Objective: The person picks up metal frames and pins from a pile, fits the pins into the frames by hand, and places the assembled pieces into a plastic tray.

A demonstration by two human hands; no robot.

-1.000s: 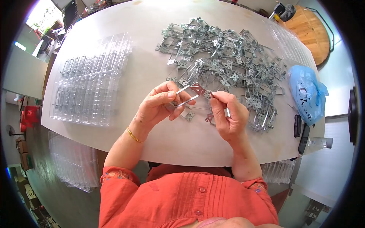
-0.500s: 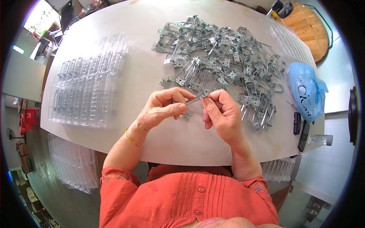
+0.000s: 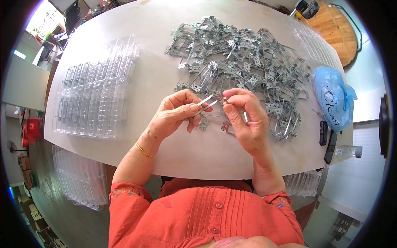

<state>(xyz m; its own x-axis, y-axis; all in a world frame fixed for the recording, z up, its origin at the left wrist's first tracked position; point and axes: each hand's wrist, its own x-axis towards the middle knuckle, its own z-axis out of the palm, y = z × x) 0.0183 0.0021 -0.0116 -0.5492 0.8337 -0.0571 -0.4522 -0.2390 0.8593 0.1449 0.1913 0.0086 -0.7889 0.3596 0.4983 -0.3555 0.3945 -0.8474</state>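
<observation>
My left hand (image 3: 173,112) is closed, with thumb and fingers pinching thin metal strips (image 3: 208,106) whose two ends point up and right. Facing it, my right hand (image 3: 249,120) pinches a small metal bracket (image 3: 225,100) between thumb and index finger, and more metal shows below its fingers. A narrow gap separates the strips from the bracket. Just beyond both hands lies a heap of similar metal brackets with thin rods (image 3: 235,53). One flat bracket plate (image 3: 204,123) rests on the table under my left fingers.
On the left, stacked clear plastic trays (image 3: 95,91) hold metal parts in some slots. A blue plastic bag (image 3: 333,99), a black object (image 3: 323,133), a phone (image 3: 330,148) and a clear bottle (image 3: 347,151) line the right edge of the table (image 3: 153,87). More trays (image 3: 78,175) stand below.
My hands have come apart from the metal part where they met. The right hand has shifted slightly right, and the strip ends now show free beside my left fingers.
</observation>
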